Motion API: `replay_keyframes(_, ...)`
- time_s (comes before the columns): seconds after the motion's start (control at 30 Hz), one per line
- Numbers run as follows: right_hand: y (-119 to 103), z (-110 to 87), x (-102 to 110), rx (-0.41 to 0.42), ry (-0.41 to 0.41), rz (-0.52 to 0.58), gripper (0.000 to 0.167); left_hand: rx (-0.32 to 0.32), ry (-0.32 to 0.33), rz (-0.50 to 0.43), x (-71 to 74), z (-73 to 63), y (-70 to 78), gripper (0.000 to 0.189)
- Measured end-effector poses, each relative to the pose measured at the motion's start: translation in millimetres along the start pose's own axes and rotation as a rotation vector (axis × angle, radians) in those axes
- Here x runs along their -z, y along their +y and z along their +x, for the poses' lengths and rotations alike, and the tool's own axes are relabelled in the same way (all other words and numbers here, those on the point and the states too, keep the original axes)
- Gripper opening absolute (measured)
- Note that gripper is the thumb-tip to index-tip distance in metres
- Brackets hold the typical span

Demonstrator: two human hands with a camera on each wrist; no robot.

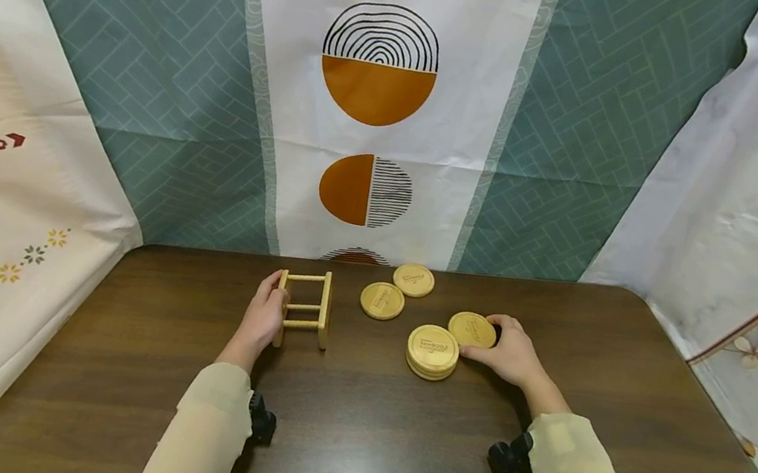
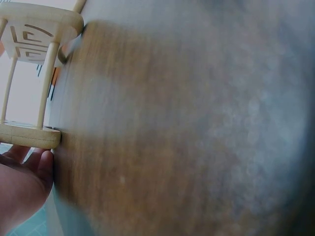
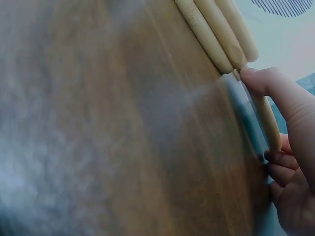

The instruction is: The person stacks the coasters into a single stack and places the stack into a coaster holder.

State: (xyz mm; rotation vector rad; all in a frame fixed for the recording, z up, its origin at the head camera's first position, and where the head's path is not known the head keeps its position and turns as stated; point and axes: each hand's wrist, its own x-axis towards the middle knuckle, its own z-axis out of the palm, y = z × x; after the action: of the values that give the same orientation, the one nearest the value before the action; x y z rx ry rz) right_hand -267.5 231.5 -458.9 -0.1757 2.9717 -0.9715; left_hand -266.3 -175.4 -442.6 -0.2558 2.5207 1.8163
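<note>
In the head view, your left grip [image 1: 265,314] grasps a pale wooden rack [image 1: 324,313] by its left panel, with thin rods running across to the right panel. Your right grip [image 1: 514,355] is closed on one round wooden coaster [image 1: 471,331], pinching its right side just beyond and to the right of a coaster stack [image 1: 433,347]. Two loose coasters [image 1: 382,301] lie on the desk [image 1: 344,433] between the rack and the stack, close beside each other near the far edge, where a patterned cloth [image 1: 170,81] hangs. In the left wrist view, your fingers [image 2: 45,164] press against the outer side of the nearer panel, and the farther panel shows cut-out slots; most of that hand is out of the picture. In the right wrist view, you have the coaster edge-on between your thumb [image 3: 275,83] and fingers, with the thumb beside the stack's three visible edges. You cannot tell from here whether the coaster touches the desk.
</note>
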Motion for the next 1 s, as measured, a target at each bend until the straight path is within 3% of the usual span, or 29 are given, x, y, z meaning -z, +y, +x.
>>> replay_keyframes(0.63, -7.3, -6.0, 7.7, -0.041, 0.002, 0.067, 0.091, -0.010, -0.006, -0.017, 5.1, -0.3, 3.2, 0.054)
replay_keyframes(1.0, -3.3, -15.0, 0.6, -0.048, 0.044, 0.082, 0.090, -0.016, -0.006, -0.024, -0.5, -0.3, -1.0, 0.053)
